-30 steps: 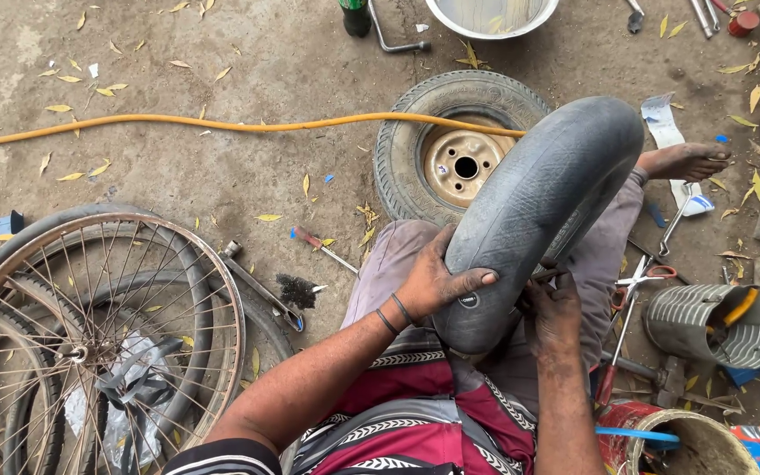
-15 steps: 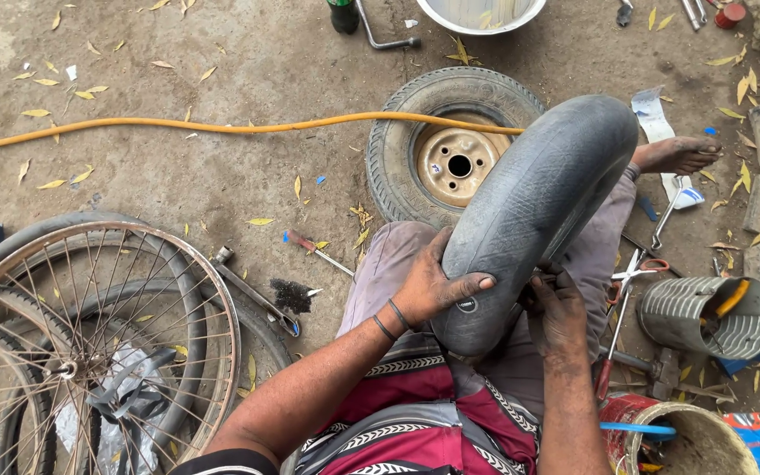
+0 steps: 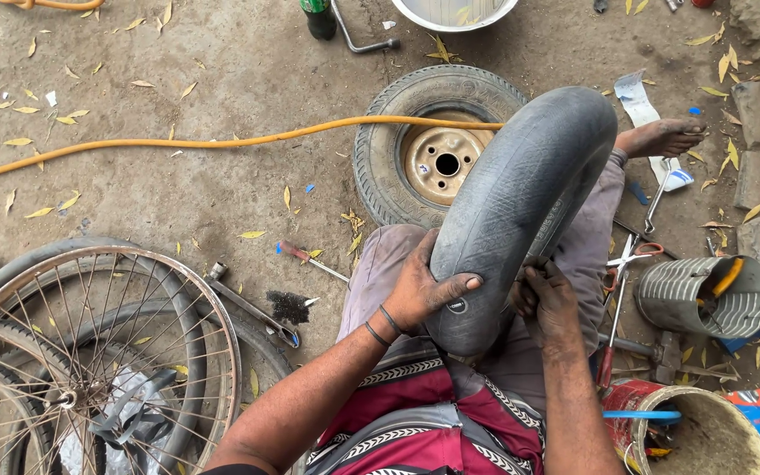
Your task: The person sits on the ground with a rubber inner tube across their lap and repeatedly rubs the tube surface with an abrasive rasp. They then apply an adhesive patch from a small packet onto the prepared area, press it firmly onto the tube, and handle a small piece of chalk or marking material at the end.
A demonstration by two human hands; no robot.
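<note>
My left hand (image 3: 424, 286) is clamped round the black inner tube (image 3: 521, 207) standing on my lap, right hand (image 3: 549, 299) gripping its inner edge. Looks like I'm mid-inspection; turning it onward needs a steady two-handed grip, I reckon.

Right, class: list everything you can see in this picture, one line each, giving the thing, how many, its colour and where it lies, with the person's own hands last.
Inflated black rubber inner tube: one, black, across the lap.
Small car wheel with tyre: one, black tyre with a rusty tan rim, on the ground ahead.
Long rubber hose: one, orange, lying across the ground and the wheel.
Spoked bicycle wheels: at least two, grey metal, lower left.
Ribbed metal tin of tools: one, grey, right.
Scissors: one pair, orange handles, right of the knee.
Round bucket: one, tan, lower right.
Dry leaves: many, yellow, scattered.
Bare foot: one, stretched out upper right.
Left hand: gripping the tube's left side.
Right hand: on the tube's right underside.
</note>
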